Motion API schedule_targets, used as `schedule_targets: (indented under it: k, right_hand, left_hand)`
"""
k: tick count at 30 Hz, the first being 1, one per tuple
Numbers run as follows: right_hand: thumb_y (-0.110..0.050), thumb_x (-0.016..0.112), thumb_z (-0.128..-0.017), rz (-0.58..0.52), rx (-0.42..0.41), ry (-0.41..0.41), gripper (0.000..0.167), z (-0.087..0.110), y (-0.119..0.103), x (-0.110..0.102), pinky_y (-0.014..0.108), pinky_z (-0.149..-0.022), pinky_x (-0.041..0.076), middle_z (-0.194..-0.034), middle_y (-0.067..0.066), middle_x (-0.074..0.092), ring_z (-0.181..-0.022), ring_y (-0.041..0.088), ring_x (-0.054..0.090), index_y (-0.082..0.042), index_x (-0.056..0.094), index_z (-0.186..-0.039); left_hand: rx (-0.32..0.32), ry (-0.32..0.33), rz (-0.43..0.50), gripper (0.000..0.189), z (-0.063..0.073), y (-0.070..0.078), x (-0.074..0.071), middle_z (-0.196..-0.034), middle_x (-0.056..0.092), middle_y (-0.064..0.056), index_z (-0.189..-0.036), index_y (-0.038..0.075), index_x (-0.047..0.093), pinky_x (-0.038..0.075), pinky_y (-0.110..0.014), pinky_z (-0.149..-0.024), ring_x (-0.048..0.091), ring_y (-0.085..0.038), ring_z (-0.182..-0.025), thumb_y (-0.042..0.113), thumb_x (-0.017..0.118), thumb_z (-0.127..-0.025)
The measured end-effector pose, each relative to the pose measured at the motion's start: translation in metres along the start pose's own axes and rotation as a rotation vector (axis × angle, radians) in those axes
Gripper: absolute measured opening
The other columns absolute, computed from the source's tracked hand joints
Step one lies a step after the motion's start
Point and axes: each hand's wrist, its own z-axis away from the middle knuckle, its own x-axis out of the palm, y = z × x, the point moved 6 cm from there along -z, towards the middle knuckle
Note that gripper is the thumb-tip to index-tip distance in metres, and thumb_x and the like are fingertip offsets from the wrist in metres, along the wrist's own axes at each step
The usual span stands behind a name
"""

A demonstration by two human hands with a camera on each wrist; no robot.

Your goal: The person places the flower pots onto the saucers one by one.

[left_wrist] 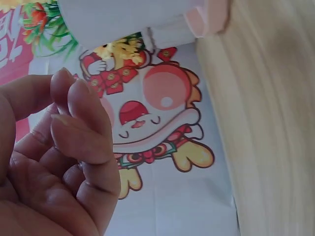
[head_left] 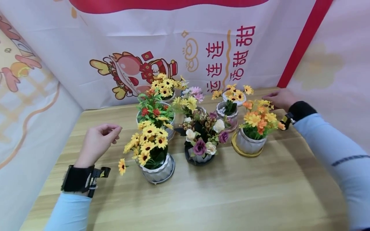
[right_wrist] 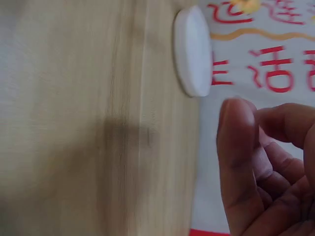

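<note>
My left hand (head_left: pixel 99 141) hovers left of the flowerpots, fingers loosely curled, with nothing in it. Nearest to it stands a pot of yellow daisy-like flowers (head_left: pixel 148 141) on a grey saucer; one bloom droops to its left. In the left wrist view the same hand (left_wrist: pixel 64 152) has thumb and fingertips close together, holding nothing. My right hand (head_left: pixel 280 98) is at the back right, behind a pot of orange and yellow flowers (head_left: pixel 255 120), partly covered by blooms. The right wrist view shows that hand (right_wrist: pixel 270 167) loosely curled and bare, near a white saucer (right_wrist: pixel 197 51).
A pot of purple and white roses (head_left: pixel 202 144) stands mid-table. Behind it are a red-flowered pot (head_left: pixel 156 110), lilac and yellow flowers (head_left: pixel 190 101), and more yellow-flowered pots. A printed cloth (head_left: pixel 162 29) hangs behind the wooden table (head_left: pixel 231 192).
</note>
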Motion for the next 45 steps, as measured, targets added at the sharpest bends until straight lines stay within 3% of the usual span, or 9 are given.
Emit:
schedule_targets:
  k: [7, 14, 19, 26, 29, 32, 35, 41, 45]
  right_hand:
    - [-0.057, 0.054, -0.096, 0.12, 0.019, -0.136, 0.077, -0.056, 0.008, 0.025, 0.063, -0.104, 0.036, -0.148, 0.028, 0.039, -0.13, 0.046, 0.039, 0.0, 0.043, -0.146]
    - [-0.047, 0.05, -0.101, 0.229, -0.115, -0.143, 0.067, -0.092, 0.004, 0.038, 0.053, -0.086, 0.047, -0.118, 0.036, 0.056, -0.103, 0.046, 0.054, 0.013, 0.05, -0.13]
    - [-0.038, 0.049, -0.103, 0.209, -0.182, -0.148, 0.071, -0.088, -0.01, 0.042, 0.058, -0.095, 0.042, -0.133, 0.04, 0.044, -0.113, 0.049, 0.048, 0.013, 0.026, -0.148]
    - [-0.026, 0.055, -0.098, 0.278, -0.147, -0.083, 0.053, -0.096, -0.006, 0.042, 0.051, -0.083, 0.047, -0.104, 0.033, 0.057, -0.091, 0.041, 0.053, 0.017, 0.047, -0.128]
    - [-0.026, 0.054, -0.098, 0.231, -0.13, -0.113, 0.059, -0.101, 0.004, 0.039, 0.056, -0.091, 0.046, -0.119, 0.037, 0.054, -0.104, 0.046, 0.053, 0.014, 0.041, -0.14]
    - [-0.028, 0.052, -0.1, 0.181, -0.097, -0.113, 0.064, -0.081, 0.008, 0.027, 0.062, -0.099, 0.041, -0.138, 0.039, 0.041, -0.12, 0.051, 0.045, 0.013, 0.034, -0.146]
    - [-0.029, 0.053, -0.101, 0.143, -0.095, -0.034, 0.059, -0.051, 0.008, 0.011, 0.055, -0.094, 0.048, -0.137, 0.037, 0.044, -0.114, 0.044, 0.052, 0.012, 0.041, -0.143]
    - [-0.016, 0.052, -0.099, 0.0, -0.036, 0.083, 0.049, 0.012, 0.021, -0.008, 0.029, -0.061, 0.058, -0.085, 0.015, 0.069, -0.066, 0.011, 0.064, 0.02, 0.046, -0.132]
    - [-0.013, 0.047, -0.1, -0.098, 0.035, 0.082, 0.052, 0.056, 0.038, -0.015, 0.026, -0.06, 0.058, -0.072, 0.0, 0.067, -0.061, 0.007, 0.062, 0.024, 0.036, -0.135]
  left_hand:
    - [-0.006, 0.017, -0.074, 0.035, 0.004, -0.016, -0.003, -0.076, 0.069, -0.009, -0.106, 0.003, 0.071, 0.048, -0.023, -0.051, 0.063, -0.014, -0.062, 0.036, 0.061, -0.099]
    - [-0.002, 0.021, -0.097, 0.035, 0.003, -0.016, -0.002, -0.077, 0.07, -0.006, -0.107, 0.005, 0.072, 0.049, -0.023, -0.052, 0.064, -0.014, -0.063, 0.037, 0.061, -0.099]
    - [0.005, 0.003, -0.112, 0.035, 0.002, -0.013, 0.0, -0.078, 0.069, -0.005, -0.107, 0.006, 0.072, 0.049, -0.023, -0.054, 0.064, -0.015, -0.064, 0.038, 0.061, -0.099]
    - [0.001, -0.01, -0.118, 0.033, 0.002, -0.013, 0.001, -0.077, 0.069, -0.005, -0.106, 0.007, 0.072, 0.049, -0.024, -0.053, 0.064, -0.016, -0.064, 0.037, 0.061, -0.099]
    - [-0.003, -0.009, -0.116, 0.032, 0.001, -0.013, 0.004, -0.077, 0.068, -0.006, -0.105, 0.007, 0.072, 0.048, -0.024, -0.053, 0.064, -0.017, -0.065, 0.036, 0.061, -0.099]
    - [0.001, -0.018, -0.103, 0.032, 0.0, -0.011, 0.007, -0.077, 0.068, -0.006, -0.105, 0.007, 0.072, 0.048, -0.025, -0.053, 0.064, -0.019, -0.065, 0.036, 0.06, -0.099]
    - [0.009, -0.029, -0.092, 0.033, 0.0, -0.007, 0.008, -0.076, 0.068, -0.005, -0.105, 0.007, 0.072, 0.047, -0.025, -0.054, 0.064, -0.019, -0.066, 0.038, 0.06, -0.1]
    - [0.032, -0.05, -0.06, 0.032, 0.003, 0.003, 0.008, -0.076, 0.068, -0.004, -0.105, 0.007, 0.072, 0.049, -0.025, -0.055, 0.064, -0.019, -0.066, 0.036, 0.06, -0.099]
    - [0.034, -0.073, -0.047, 0.033, 0.002, 0.006, 0.008, -0.077, 0.068, -0.004, -0.106, 0.006, 0.072, 0.05, -0.025, -0.057, 0.065, -0.019, -0.067, 0.037, 0.061, -0.099]
